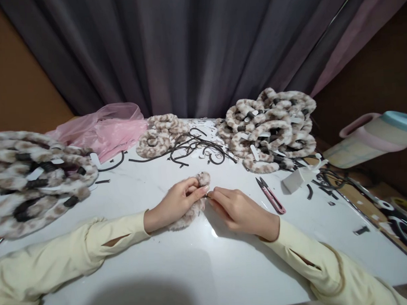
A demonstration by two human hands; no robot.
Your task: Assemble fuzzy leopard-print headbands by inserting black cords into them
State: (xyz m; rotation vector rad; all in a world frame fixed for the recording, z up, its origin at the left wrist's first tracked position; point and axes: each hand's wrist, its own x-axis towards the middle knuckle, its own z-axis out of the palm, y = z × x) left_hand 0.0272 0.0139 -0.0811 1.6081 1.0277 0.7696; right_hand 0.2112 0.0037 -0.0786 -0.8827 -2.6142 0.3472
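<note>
At the middle of the white table (181,270), my left hand (180,200) is closed on a fluffy white-and-brown spotted ring (186,218). Part of that ring lies hidden under the palm and fingers. Close beside it, my right hand (238,209) pinches with thumb and forefinger at a small dark end, which looks like a piece of black cord (206,196), by the ring. Most of what the right fingers hold is covered. Right of this hand lies a pair of pink thread snips (271,195), blades pointing away.
Fluffy spotted rings with dark bands and white tags are heaped at left (38,159) and back right (273,127). Black cords (203,145) lie behind my hands, near a pink plastic bag (104,130). Rightward are a white charger (299,179), large scissors (402,224) and a tumbler (368,141).
</note>
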